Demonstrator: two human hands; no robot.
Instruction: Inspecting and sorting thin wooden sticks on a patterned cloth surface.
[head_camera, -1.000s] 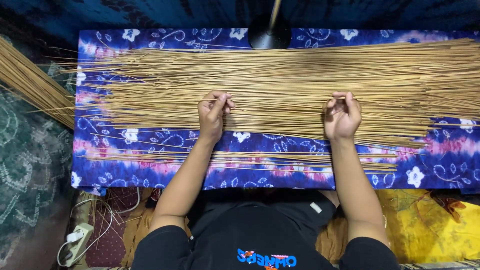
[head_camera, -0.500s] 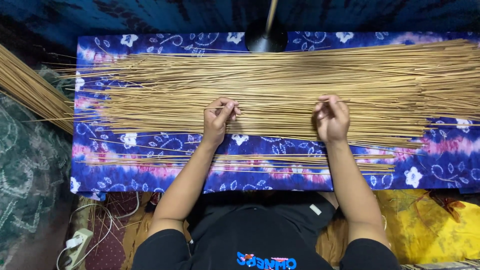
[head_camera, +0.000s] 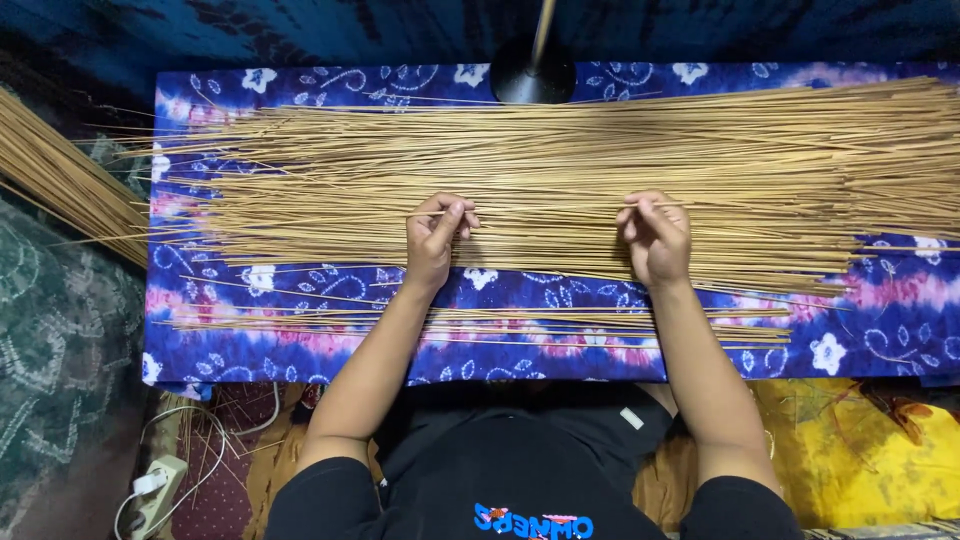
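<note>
A wide layer of long thin tan sticks (head_camera: 560, 160) lies across a low table covered in a blue and purple flowered cloth (head_camera: 250, 290). My left hand (head_camera: 435, 235) and my right hand (head_camera: 655, 235) rest on the near edge of the layer. Together they pinch a single thin stick (head_camera: 545, 209) that runs between them, fingers curled around it. A smaller row of sticks (head_camera: 480, 322) lies apart on the cloth, closer to my body.
A black round lamp base (head_camera: 532, 80) with a pole stands at the table's far edge. Another bundle of sticks (head_camera: 60, 180) slants off the table at the left. A white power strip (head_camera: 155, 485) lies on the floor. Yellow cloth (head_camera: 870, 460) lies at right.
Both hands have drawn a little closer together and their fingers have curled to pinch one stick from the pile's near edge.
</note>
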